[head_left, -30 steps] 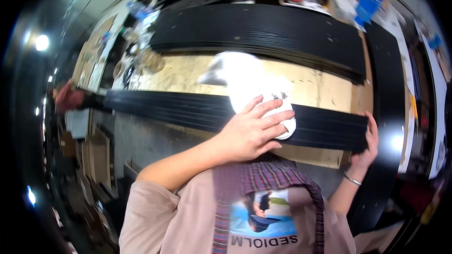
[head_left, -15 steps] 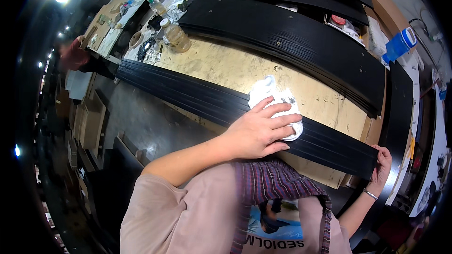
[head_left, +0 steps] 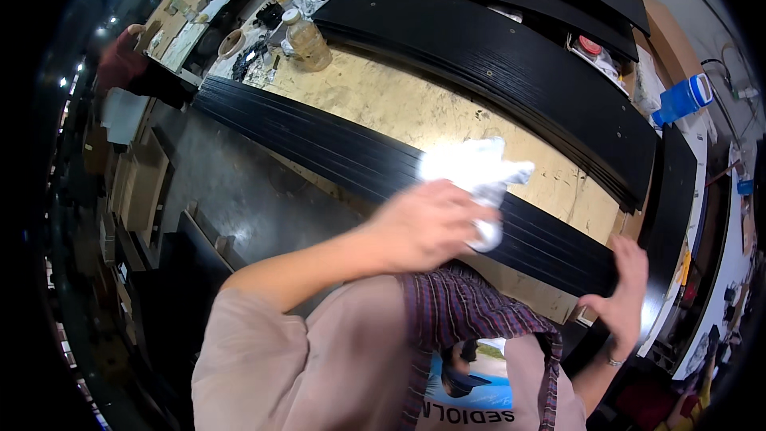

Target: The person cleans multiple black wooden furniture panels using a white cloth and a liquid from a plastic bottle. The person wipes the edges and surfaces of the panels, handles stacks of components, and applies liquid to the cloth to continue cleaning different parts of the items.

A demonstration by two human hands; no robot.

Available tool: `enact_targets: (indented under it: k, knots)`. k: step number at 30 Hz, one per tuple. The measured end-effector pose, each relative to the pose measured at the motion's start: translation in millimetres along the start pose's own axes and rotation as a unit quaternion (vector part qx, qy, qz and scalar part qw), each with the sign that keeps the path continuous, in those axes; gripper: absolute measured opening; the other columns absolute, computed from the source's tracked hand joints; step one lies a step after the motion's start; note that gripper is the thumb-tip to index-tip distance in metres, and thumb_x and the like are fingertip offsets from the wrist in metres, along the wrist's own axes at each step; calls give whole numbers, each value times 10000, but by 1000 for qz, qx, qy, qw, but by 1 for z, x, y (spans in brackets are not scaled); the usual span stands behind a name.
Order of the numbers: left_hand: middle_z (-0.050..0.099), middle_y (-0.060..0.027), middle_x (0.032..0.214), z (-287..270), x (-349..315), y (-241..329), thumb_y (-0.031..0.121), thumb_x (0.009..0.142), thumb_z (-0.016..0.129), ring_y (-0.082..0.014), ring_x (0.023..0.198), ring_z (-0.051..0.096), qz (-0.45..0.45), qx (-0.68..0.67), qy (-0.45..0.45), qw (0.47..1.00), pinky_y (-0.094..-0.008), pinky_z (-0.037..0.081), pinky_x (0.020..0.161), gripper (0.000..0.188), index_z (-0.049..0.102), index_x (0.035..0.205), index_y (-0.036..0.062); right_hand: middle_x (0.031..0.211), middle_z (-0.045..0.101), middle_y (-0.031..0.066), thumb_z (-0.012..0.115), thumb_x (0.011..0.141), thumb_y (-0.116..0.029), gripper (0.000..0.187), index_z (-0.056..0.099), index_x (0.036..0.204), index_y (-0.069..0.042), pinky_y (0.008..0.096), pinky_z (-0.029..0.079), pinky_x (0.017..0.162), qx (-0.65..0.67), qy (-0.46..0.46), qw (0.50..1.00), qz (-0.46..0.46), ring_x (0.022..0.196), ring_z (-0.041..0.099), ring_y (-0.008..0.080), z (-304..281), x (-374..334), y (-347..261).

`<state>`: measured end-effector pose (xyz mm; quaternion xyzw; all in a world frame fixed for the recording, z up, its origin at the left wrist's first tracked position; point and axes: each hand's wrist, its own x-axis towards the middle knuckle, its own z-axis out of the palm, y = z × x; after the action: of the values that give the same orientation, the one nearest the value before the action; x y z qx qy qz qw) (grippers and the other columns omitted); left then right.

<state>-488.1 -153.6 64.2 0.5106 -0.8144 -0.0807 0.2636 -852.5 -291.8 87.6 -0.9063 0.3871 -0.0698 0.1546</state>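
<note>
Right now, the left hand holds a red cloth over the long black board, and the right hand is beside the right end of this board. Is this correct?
Not fully: the cloth is white, not red, as the head view shows. The left hand does hold it over the long black board, and the right hand is beside that board's right end.

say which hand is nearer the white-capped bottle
Left: the left hand is right of the bottle, at the white cloth; the right hand farther right, by the black board.
</note>
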Motion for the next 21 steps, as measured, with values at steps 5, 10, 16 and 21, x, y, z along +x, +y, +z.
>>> enact_targets:
  k: [5, 10, 16, 21]
  knots:
    - [705, -87, 1126, -75, -103, -88, 98, 849, 668, -285, 977, 652, -239, 194, 165, 937, -409, 501, 865, 93, 758, 868, 83, 1251, 532, 181, 939, 370, -236, 1138, 455, 1378, -27, 496, 356, 1055, -65, 3, 998, -6, 1193, 501, 368, 36, 26, -60]
    - [686, -63, 1175, -1, -38, -25, 161, 820, 690, -282, 996, 619, -134, 98, 112, 980, -448, 443, 918, 60, 719, 851, 119, 1172, 558, 169, 884, 413, -182, 964, 507, 1287, -33, 463, 379, 999, -48, 32, 998, -6, 1109, 522, 368, 45, 30, -59]
    - [684, -40, 1142, -52, -68, -53, 144, 828, 668, -271, 956, 627, -210, 199, 98, 952, -405, 433, 837, 77, 737, 853, 123, 1138, 567, 159, 867, 420, -194, 921, 526, 1262, -41, 458, 385, 989, -54, 48, 997, 13, 1086, 528, 368, 41, 25, -61]
    - [673, -41, 1155, 12, 2, -5, 167, 794, 699, -252, 1009, 606, -97, 62, 55, 992, -415, 428, 871, 66, 713, 857, 151, 1128, 572, 161, 858, 411, -186, 907, 539, 1248, -42, 456, 384, 991, -41, 43, 998, 13, 1083, 531, 368, 41, 33, -60]
